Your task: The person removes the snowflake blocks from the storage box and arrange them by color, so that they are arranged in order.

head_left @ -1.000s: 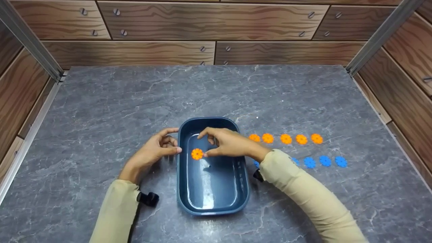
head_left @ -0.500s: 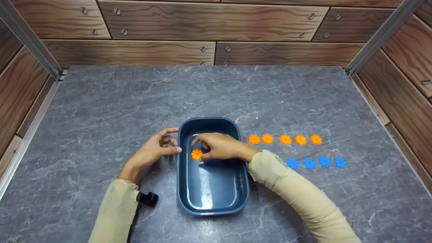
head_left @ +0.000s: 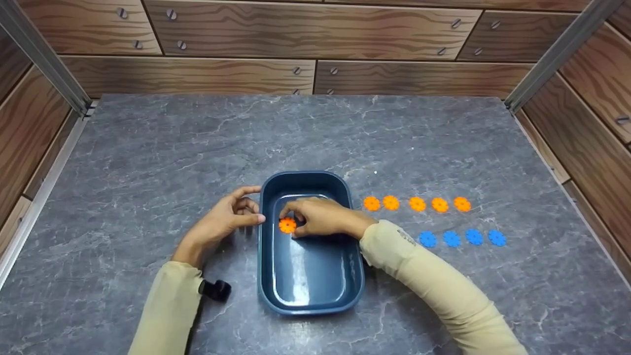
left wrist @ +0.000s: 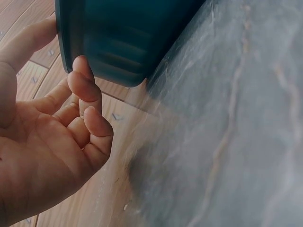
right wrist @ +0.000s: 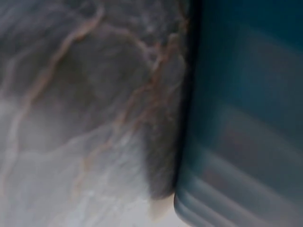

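Note:
A dark blue rectangular tub (head_left: 310,311) stands on the table. On its floor lies an orange notched disc (head_left: 287,225), flower-like in outline. My right hand (head_left: 320,217) reaches into the tub. Its index finger and thumb curve to opposite edges of that disc and appear to pinch it; the other fingers are hidden. My left hand (head_left: 222,217) is at the tub's left side, thumb tip and extended index finger touching the rim and outer wall. In the left wrist view, the remaining fingers (left wrist: 98,130) bend loosely beside the tub wall (left wrist: 118,42). The right wrist view has no hand in it.
Right of the tub lies a row of several orange discs (head_left: 417,204). Nearer me is a row of several blue discs (head_left: 451,239), partly beside my right sleeve (head_left: 424,271). Wood-patterned panels (head_left: 315,34) close off the back and sides of the grey marbled table (head_left: 246,133).
My right hand has lowered into the tub and shifted slightly left, its index finger and thumb closing around the orange disc. My left hand and the tub stay still.

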{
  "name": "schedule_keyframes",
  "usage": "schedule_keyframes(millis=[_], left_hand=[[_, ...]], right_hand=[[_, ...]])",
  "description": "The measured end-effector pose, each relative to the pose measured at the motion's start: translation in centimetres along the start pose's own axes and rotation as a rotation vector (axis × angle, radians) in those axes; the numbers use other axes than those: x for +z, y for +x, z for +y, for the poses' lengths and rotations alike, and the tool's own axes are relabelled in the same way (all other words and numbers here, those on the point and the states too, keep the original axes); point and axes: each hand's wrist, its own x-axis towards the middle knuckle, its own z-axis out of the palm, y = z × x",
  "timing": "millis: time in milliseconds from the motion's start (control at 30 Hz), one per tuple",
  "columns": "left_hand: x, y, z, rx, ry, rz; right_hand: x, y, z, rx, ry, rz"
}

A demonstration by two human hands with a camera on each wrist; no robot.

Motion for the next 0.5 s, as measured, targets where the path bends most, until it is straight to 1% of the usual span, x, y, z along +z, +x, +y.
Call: schedule_keyframes(millis=[167,500], left_hand=[[0.03,-0.08,-0.01,0.003,-0.001,0.004],[0.06,0.05,-0.17,0.007,-0.021,0.003]], right_hand=[[0.13,-0.02,-0.03,0.001,-0.009,-0.003],[0.39,-0.01,0.02,-0.011,-0.057,0.03]])
